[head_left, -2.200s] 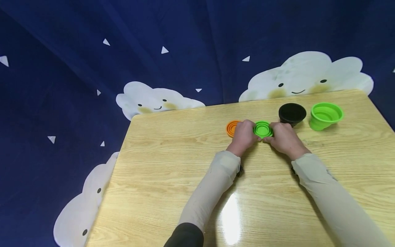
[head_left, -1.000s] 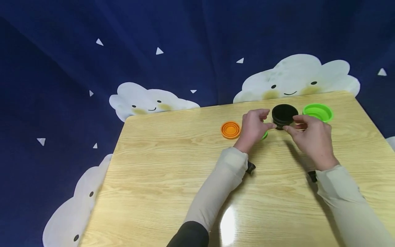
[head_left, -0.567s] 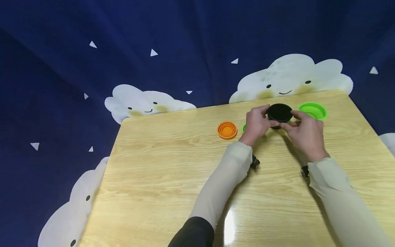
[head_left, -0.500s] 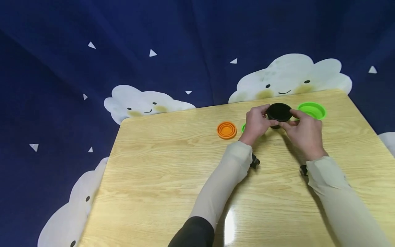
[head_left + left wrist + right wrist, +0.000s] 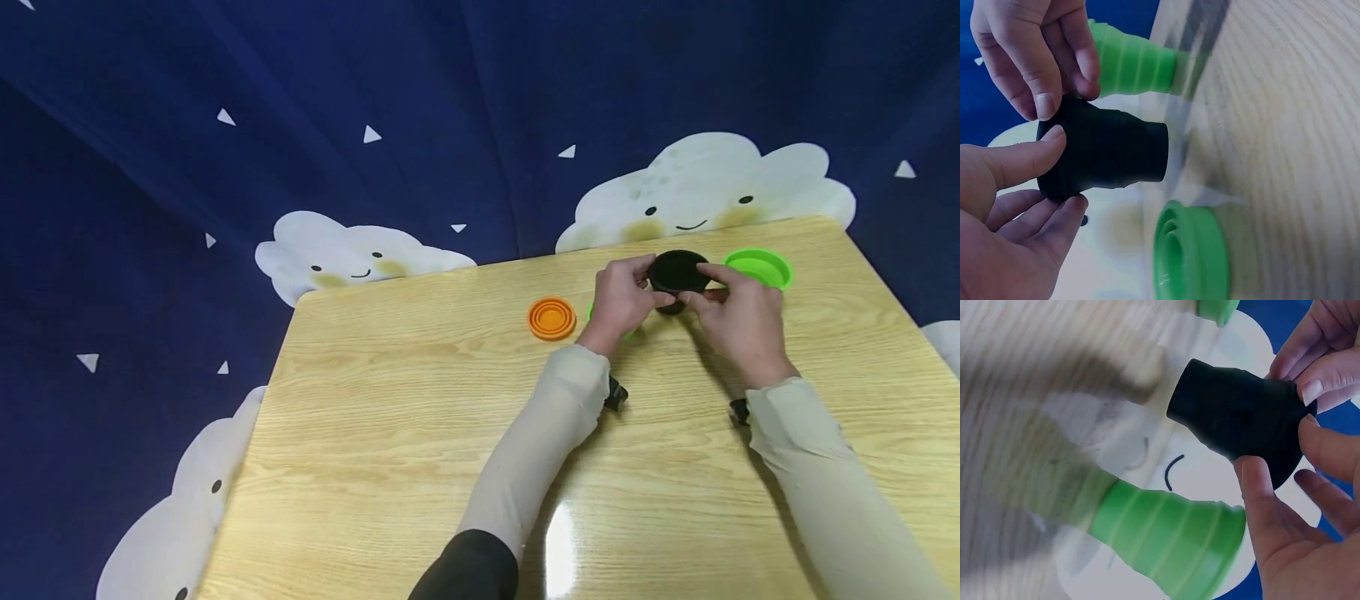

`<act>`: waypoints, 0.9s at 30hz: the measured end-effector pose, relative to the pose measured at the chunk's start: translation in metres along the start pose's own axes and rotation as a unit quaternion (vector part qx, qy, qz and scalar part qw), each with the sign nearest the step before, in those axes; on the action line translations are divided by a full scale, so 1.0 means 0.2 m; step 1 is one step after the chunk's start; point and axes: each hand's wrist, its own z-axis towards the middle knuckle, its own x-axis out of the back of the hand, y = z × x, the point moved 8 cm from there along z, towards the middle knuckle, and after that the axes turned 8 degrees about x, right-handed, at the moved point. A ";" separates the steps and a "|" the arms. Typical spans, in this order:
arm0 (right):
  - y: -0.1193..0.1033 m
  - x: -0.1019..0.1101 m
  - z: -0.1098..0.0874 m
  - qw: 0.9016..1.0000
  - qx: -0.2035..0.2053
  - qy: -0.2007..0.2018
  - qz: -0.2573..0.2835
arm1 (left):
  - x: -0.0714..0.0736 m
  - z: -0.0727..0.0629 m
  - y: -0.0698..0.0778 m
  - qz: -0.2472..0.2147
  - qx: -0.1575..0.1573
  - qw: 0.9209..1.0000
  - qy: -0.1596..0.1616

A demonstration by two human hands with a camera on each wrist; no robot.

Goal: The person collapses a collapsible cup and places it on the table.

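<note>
Both hands grip a black collapsible cup (image 5: 677, 271), extended and mouth up, its base close to the tabletop. My left hand (image 5: 618, 302) pinches its rim from the left, thumb on the near side and fingers round the far side. From the right, my right hand (image 5: 742, 325) pinches the same rim, its thumb near the left thumb. In the left wrist view a flattened green collapsible cup (image 5: 1207, 250) lies beside the black one; the left hand mostly covers it in the head view. An extended green collapsible cup (image 5: 1169, 534) stands to the right, partly behind the right hand.
A flattened orange collapsible cup (image 5: 551, 318) lies on the wooden table (image 5: 390, 417), left of the left hand. Behind the table's back edge hangs a dark blue curtain (image 5: 420, 100) printed with white clouds and triangles.
Both hands have left the small green cup, now flattened, and moved right to the black cup. They have taken hold of its rim. Over the last half second they barely shift.
</note>
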 end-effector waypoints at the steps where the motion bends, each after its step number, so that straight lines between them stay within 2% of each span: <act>1: -0.01 0.00 0.00 1.000 0.005 0.000 0.001 | 0.01 0.00 0.01 0.000 -0.001 1.000 -0.002; 8: -0.13 0.07 0.00 0.999 0.040 0.005 0.006 | 0.11 -0.06 0.06 0.009 -0.024 0.999 -0.021; 14: -0.21 0.12 0.00 0.999 0.049 0.006 0.023 | 0.25 -0.12 0.09 -0.010 -0.055 0.998 -0.029; 17: -0.25 0.13 -0.01 0.998 0.055 -0.001 0.037 | 0.33 -0.15 0.11 -0.006 -0.079 0.996 -0.028; 19: -0.28 0.14 -0.01 0.997 0.060 -0.007 0.050 | 0.37 -0.18 0.13 0.020 -0.108 0.994 -0.022; 21: -0.30 0.14 -0.02 0.996 0.063 -0.013 0.058 | 0.41 -0.22 0.15 0.065 -0.150 0.987 -0.013; 23: -0.32 0.14 -0.03 0.995 0.062 -0.021 0.070 | 0.44 -0.25 0.18 0.117 -0.195 0.974 0.002; 27: -0.35 0.14 -0.04 0.994 0.058 -0.030 0.085 | 0.49 -0.34 0.22 0.187 -0.288 0.939 0.029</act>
